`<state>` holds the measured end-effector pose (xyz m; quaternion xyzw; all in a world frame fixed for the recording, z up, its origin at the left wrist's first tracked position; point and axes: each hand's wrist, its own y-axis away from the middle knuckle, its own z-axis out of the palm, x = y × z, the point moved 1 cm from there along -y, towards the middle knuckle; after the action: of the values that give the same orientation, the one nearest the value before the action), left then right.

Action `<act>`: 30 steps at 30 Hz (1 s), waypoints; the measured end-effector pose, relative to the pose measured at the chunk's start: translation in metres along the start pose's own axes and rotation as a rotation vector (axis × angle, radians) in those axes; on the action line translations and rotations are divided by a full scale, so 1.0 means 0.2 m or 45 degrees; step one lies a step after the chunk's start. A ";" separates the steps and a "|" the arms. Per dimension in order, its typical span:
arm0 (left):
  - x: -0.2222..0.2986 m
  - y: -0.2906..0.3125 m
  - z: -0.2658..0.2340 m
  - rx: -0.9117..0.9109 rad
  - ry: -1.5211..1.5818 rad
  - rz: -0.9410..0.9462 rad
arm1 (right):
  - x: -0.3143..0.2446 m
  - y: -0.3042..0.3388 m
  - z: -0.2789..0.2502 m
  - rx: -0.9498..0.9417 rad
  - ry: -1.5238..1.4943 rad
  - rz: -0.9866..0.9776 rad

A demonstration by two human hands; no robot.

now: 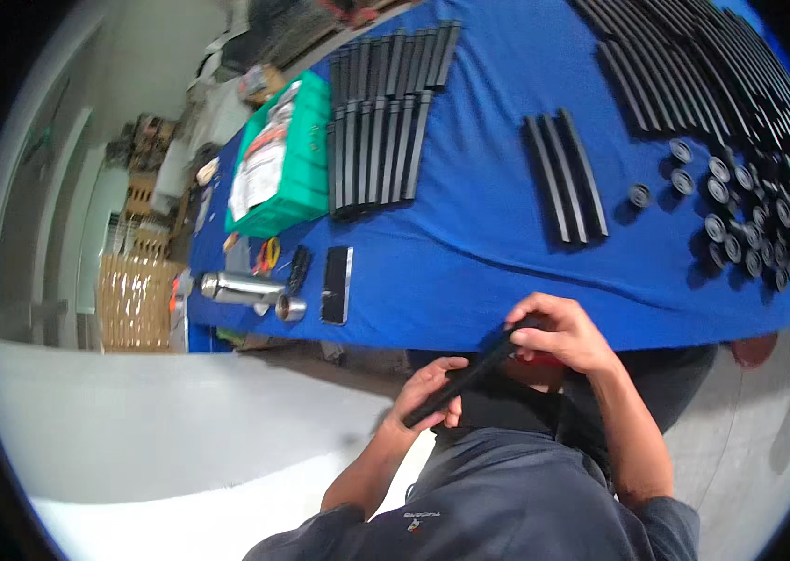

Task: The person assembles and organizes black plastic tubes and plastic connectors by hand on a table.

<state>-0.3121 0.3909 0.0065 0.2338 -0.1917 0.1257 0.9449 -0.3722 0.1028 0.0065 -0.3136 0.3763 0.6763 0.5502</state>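
At the lower centre of the frame, both hands have hold of one black tube (470,375), slanting in front of the dark shirt (517,496). The left hand (429,393) is half curled around its lower end; the right hand (563,332) closes thumb and fingers on its upper end. Just beyond is the blue-covered table (470,276). At left of centre on it lie a phone (336,285), a metal cup (290,309) and a shiny bottle (236,288), near one another. Right of centre, three tubes (563,178) lie side by side, and many round black pieces (716,192) crowd the right. Farther, a green crate (306,154) stands beside two tube rows (378,150) at upper left; more tubes (666,89) fill the upper right.
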 end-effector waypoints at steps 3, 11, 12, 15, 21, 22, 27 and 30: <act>0.04 -0.08 0.06 -0.034 -0.150 0.380 | -0.03 0.02 0.01 0.042 0.099 -0.102; 0.02 -0.33 0.31 0.272 -0.441 0.528 | 0.00 0.01 0.04 -0.100 0.395 -0.202; 0.02 -0.33 0.32 0.255 -0.370 0.431 | 0.00 0.02 0.03 -0.077 0.399 -0.193; 0.04 -0.24 0.28 0.053 -0.582 0.189 | 0.00 0.04 0.00 0.032 0.161 0.020; -0.01 -0.20 0.08 -0.010 -0.819 -0.024 | 0.05 -0.04 0.01 -0.116 0.424 -0.515; -0.01 -0.21 0.07 0.019 -0.881 0.006 | 0.05 -0.03 -0.01 -0.095 0.413 -0.506; -0.01 -0.22 0.05 0.029 -0.902 -0.047 | -0.03 0.03 -0.01 -0.207 0.368 -0.146; -0.02 -0.20 0.00 -0.069 -0.940 -0.113 | -0.01 0.02 -0.01 -0.217 0.406 -0.229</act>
<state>-0.3020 0.3560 -0.0107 0.2464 -0.5126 -0.0133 0.8224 -0.3759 0.0993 0.0073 -0.4944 0.3705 0.5957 0.5133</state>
